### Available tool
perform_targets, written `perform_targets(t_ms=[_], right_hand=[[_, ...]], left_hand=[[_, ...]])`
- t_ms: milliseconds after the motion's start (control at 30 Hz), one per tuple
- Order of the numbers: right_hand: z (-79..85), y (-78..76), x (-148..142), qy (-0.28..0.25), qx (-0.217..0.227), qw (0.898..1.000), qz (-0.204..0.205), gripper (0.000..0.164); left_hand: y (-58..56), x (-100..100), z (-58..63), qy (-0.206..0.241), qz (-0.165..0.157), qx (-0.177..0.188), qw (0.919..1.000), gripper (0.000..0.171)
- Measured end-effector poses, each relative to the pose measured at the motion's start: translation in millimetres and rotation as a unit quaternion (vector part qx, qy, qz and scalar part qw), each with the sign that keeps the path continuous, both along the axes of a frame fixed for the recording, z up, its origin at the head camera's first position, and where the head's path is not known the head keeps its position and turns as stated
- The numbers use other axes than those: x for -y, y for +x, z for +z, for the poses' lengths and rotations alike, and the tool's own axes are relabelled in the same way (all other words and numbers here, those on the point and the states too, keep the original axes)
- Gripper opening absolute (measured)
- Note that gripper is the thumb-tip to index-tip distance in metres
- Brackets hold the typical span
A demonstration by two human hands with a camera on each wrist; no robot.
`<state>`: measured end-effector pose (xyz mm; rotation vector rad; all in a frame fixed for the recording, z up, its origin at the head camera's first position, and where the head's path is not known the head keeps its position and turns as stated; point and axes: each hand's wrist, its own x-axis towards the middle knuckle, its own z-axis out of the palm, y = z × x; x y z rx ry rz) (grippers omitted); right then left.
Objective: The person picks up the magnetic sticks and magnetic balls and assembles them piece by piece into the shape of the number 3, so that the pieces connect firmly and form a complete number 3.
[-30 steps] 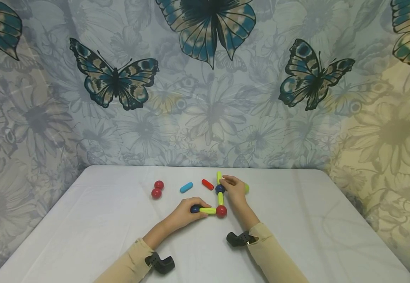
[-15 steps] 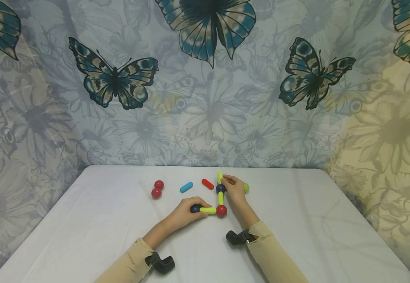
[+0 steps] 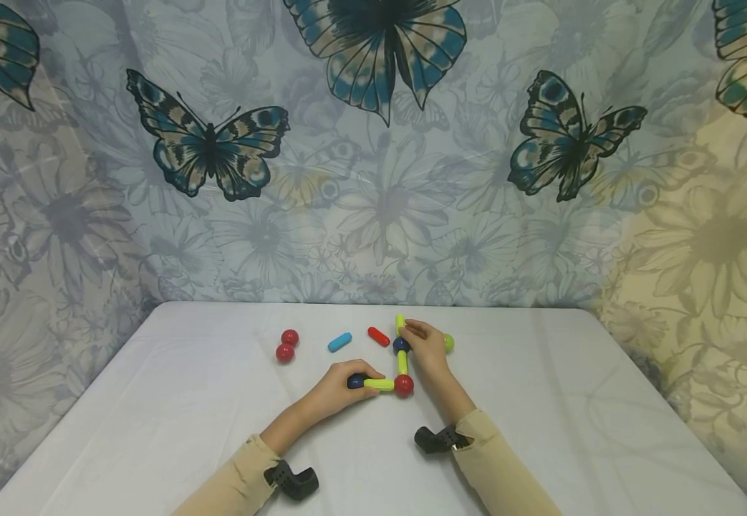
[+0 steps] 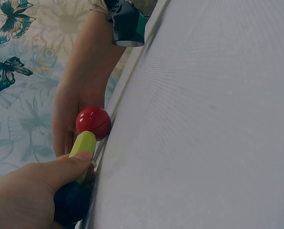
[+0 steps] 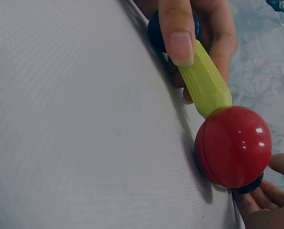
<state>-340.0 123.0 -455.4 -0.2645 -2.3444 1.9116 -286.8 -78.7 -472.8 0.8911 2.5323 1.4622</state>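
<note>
An L-shaped toy build of yellow-green rods and balls lies between both hands, with a red ball [image 3: 403, 385] at its corner. My left hand [image 3: 337, 383] pinches the near toy rod [image 4: 84, 145], thumb on one side; a dark blue ball [image 3: 355, 380] at its end sits inside that hand. Away from the corner runs a second rod [image 3: 402, 362] to another dark blue ball [image 3: 401, 345]. There my right hand [image 3: 429, 347] pinches the far yellow-green rod [image 3: 400, 322] just beyond that ball. In the right wrist view the red ball [image 5: 235, 147] shows large, partly covering the right fingers' side.
Two red balls [image 3: 286, 345] lie at the left of the white table [image 3: 186, 401]. A blue rod [image 3: 339, 342] and a red rod [image 3: 378, 336] lie behind the left hand. Partly hidden behind the right hand is a green ball [image 3: 449, 342]. A butterfly-print cloth [image 3: 386, 215] hangs behind.
The right hand and the far rod shift very slightly, and a little more of the green ball shows. The left hand stays still with its grip.
</note>
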Motion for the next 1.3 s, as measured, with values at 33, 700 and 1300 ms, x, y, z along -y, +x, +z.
perform_targets(t_ms=[33,700,1300], right_hand=[[0.3,0.6,-0.6,0.002,-0.003,1.0,0.002,0.041],[13.5,23.0,-14.6,0.029,-0.129,0.991,0.025,0.04],[30.4,37.4,-41.5,-0.042,-0.225,0.972,-0.051,0.026]], left_hand=[[0.1,-0.2,0.1,0.0,0.0,0.0,1.0,0.023],[0.8,0.0,0.4,0.004,0.0,0.003,1.0,0.022],[1.6,-0.6,1.8,-0.002,0.003,0.011,0.9999,0.023]])
